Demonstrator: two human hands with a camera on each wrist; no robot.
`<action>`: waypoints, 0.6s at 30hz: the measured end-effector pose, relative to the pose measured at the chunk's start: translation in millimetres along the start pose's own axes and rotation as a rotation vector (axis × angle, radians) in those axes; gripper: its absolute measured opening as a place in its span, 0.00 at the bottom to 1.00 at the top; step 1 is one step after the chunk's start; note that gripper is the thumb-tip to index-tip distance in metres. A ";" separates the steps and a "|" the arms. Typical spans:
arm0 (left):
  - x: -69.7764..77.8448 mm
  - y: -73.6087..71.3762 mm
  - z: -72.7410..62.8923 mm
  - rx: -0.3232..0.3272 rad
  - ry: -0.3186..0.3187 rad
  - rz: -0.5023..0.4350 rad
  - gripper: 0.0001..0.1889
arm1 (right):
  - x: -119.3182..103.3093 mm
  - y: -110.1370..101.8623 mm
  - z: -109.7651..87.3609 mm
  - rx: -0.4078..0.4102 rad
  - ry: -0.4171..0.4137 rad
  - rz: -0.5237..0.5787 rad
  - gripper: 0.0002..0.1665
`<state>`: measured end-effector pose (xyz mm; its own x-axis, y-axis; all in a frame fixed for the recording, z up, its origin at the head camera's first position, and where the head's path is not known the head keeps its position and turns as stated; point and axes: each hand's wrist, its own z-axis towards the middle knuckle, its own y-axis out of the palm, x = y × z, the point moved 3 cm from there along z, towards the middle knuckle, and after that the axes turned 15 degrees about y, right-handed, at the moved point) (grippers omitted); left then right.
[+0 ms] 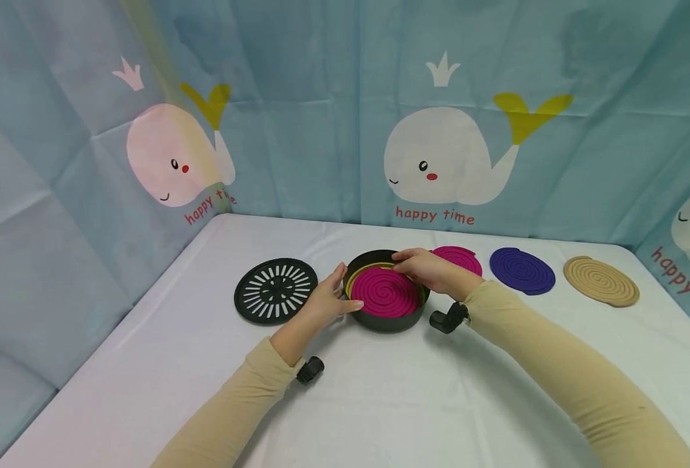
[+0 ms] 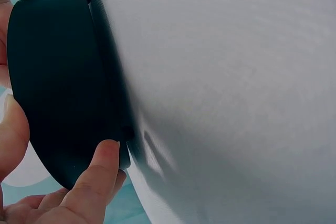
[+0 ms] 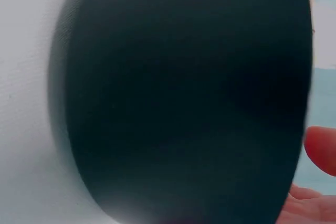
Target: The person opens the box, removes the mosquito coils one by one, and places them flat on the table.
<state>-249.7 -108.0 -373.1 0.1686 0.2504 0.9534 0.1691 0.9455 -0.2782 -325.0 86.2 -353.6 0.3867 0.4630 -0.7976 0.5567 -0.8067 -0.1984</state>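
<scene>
A round black holder (image 1: pixel 388 323) stands on the table between both hands. Inside it a magenta spiral mat (image 1: pixel 384 292) lies on top, a yellow edge (image 1: pixel 353 276) showing around it. My left hand (image 1: pixel 324 300) holds the holder's left side, thumb across the rim by the mat and fingers along the outer wall. From the far right my right hand (image 1: pixel 429 270) reaches over the rim, fingertips and thumb loosely extended at the mat's edge. In the right wrist view, the holder's dark wall (image 3: pixel 184 98) hides most of that hand, leaving the thumb (image 3: pixel 321 149) showing by the rim.
Left of the holder lies a black slotted disc (image 1: pixel 276 291). To the right are another magenta spiral mat (image 1: pixel 460 259), partly behind the right hand, a purple one (image 1: pixel 522 271) and a beige one (image 1: pixel 601 281). A whale-print curtain (image 1: pixel 310 162) borders the white table (image 1: pixel 380 403).
</scene>
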 end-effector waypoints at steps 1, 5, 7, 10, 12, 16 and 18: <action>0.2 -0.1 -0.3 0.001 -0.004 -0.004 0.48 | -0.3 0.0 -0.5 0.002 0.003 0.005 0.31; -0.8 -0.3 -0.5 0.004 -0.012 -0.011 0.48 | -0.3 0.2 -3.4 0.006 0.010 0.023 0.30; -0.5 -0.1 -0.7 0.006 -0.014 -0.018 0.48 | -0.1 0.7 -4.1 0.007 0.003 0.015 0.29; -0.4 0.1 -0.4 0.009 -0.019 -0.019 0.48 | -0.5 1.4 -4.5 0.011 -0.009 0.001 0.29; -0.3 0.2 -0.1 0.010 -0.020 -0.015 0.48 | -1.2 0.9 -4.0 0.017 -0.014 -0.009 0.28; 0.0 0.0 0.1 0.008 -0.015 -0.004 0.48 | -2.9 -0.3 -4.1 0.037 -0.021 -0.011 0.28; 0.3 0.0 -0.1 0.007 -0.013 -0.008 0.48 | -3.9 -0.8 -4.5 0.047 -0.029 0.002 0.28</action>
<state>-249.5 -107.9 -372.8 0.1548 0.2453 0.9570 0.1640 0.9489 -0.2698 -323.6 86.7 -347.7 0.3659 0.4513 -0.8139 0.5209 -0.8241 -0.2227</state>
